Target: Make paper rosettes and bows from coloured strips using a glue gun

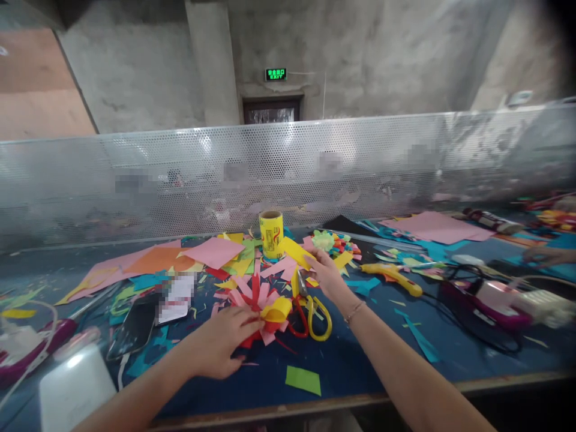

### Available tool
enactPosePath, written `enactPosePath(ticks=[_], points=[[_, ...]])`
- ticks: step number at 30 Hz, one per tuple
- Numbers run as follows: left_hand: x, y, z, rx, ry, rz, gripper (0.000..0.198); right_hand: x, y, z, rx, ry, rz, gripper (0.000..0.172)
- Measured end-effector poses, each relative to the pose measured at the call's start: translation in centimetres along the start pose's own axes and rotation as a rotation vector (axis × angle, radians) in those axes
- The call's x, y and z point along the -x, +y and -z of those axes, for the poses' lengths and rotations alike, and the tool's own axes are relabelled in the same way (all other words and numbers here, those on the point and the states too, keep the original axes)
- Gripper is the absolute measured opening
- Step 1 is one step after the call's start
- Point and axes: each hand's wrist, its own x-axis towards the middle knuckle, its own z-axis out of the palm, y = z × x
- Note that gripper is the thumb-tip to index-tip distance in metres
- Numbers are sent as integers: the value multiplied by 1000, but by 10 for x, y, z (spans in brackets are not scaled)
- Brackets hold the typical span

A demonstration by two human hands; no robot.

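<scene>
The layered flower of red, pink and yellow paper strips (256,295) lies on the blue counter (348,384) before you. Your left hand (220,341) touches it, fingers loosely bent; whether they grip cannot be told. Your right hand (327,273) has its fingers pinched on a yellow paper strip (294,252). Scissors with red and yellow handles (309,302) lie just beside the flower; a green paper rectangle (303,380) lies nearer you.

Yellow strip (295,251); red-and-pink paper flower (256,294)

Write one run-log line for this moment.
left hand: touching paper flower; right hand: holding yellow strip; scissors: beside paper flower; glue gun: on table
</scene>
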Motion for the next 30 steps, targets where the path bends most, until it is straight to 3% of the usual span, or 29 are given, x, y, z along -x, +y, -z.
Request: enactPosePath(ticks=[6, 10, 13, 15, 18, 20, 22, 24, 27, 30], points=[[-4, -4, -17, -274, 35, -74, 47, -1, 1, 0, -4, 13, -7, 46], [1, -6, -6, -155, 124, -47, 41, -1, -3, 0, -39, 31, 15, 45], [4, -7, 19, 146, 278, 70, 38, -1, -7, 1, -80, 52, 1, 45], [4, -8, 41, 417, 398, 220, 28, -1, -9, 2, -99, 57, -13, 42], [0, -13, 70, 986, 507, 435, 23, 0, -10, 3, -102, 51, -22, 38], [-6, -21, 78, 1363, 575, 538, 28, 1, -9, 4, -103, 43, -28, 36], [-14, -32, 72, 1621, 564, 621, 32, 1, -8, 4, -103, 42, -46, 35], [-24, -46, 56, 1731, 511, 702, 31, 0, -6, 3, -105, 59, -68, 34], [-38, -65, 23, 1676, 449, 888, 23, -1, -4, 2, -122, 83, -84, 35], [-44, -78, 0, 1638, 377, 982, 28, -1, -3, 1, -126, 84, -89, 33]])
